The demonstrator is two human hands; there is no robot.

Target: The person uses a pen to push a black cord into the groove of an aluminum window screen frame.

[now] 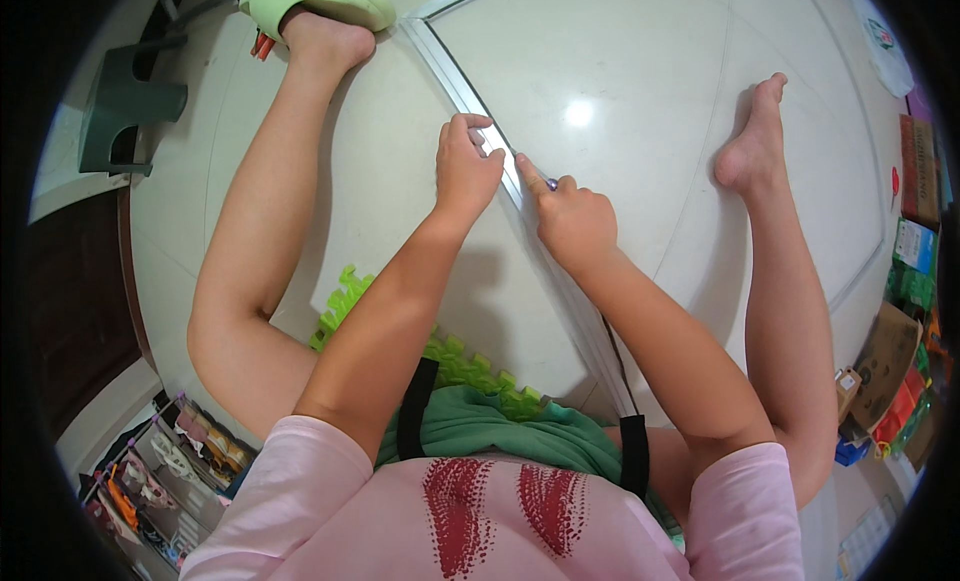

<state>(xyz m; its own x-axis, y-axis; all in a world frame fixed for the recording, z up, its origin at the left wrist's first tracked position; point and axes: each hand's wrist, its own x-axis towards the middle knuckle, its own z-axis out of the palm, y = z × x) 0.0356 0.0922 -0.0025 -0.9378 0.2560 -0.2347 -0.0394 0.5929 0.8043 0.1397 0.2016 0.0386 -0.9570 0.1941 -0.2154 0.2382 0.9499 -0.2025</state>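
Seated on the glossy white tiled floor (620,71), legs spread either side of a long silver metal floor track (440,56) that runs from near my lap away across the tiles; green foam puzzle mat (345,301) under my left thigh. My left hand (465,166) rests curled on the track, fingers bent over its edge. My right hand (572,219), just beside it, is closed round a small object with a purple tip (551,184), forefinger pressed along the rail; what it is, I cannot tell.
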